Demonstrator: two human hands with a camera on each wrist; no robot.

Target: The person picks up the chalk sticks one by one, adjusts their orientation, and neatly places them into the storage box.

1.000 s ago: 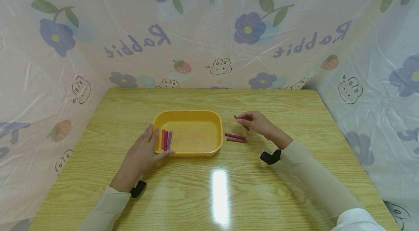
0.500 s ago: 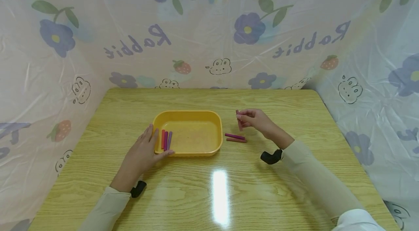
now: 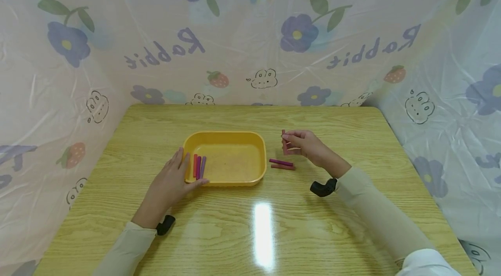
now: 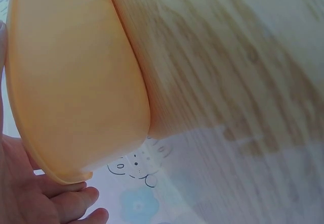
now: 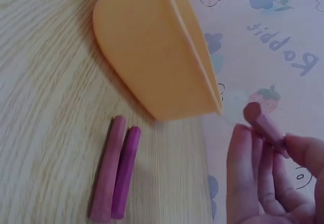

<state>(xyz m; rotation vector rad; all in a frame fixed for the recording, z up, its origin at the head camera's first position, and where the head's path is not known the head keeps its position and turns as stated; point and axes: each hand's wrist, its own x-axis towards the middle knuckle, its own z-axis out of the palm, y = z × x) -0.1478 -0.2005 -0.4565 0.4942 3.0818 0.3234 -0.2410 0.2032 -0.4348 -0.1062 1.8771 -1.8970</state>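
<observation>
My right hand (image 3: 311, 144) pinches a brownish-red crayon (image 3: 284, 147) between thumb and fingertips, above the table to the right of a yellow plastic tray (image 3: 235, 163). The right wrist view shows one blunt end of that crayon (image 5: 266, 125) facing the camera. Below this hand, a purple crayon (image 3: 281, 162) and a brownish-red crayon (image 3: 282, 167) lie side by side on the table. My left hand (image 3: 168, 178) rests spread along the tray's left end, its thumb across the front rim. Inside, by that end, sit a red crayon (image 3: 195, 166) and two purple crayons (image 3: 202, 168).
The wood-grain table (image 3: 219, 228) carries a bright light reflection near its front. A pale patterned sheet (image 3: 242, 50) hangs along the back and both sides. A black device (image 3: 324, 187) is at the right wrist, another black device (image 3: 166, 225) at the left.
My right hand has lifted slightly and turned the crayon from slanted to nearly in line with the tray's short side. My left hand and the tray have stayed put.
</observation>
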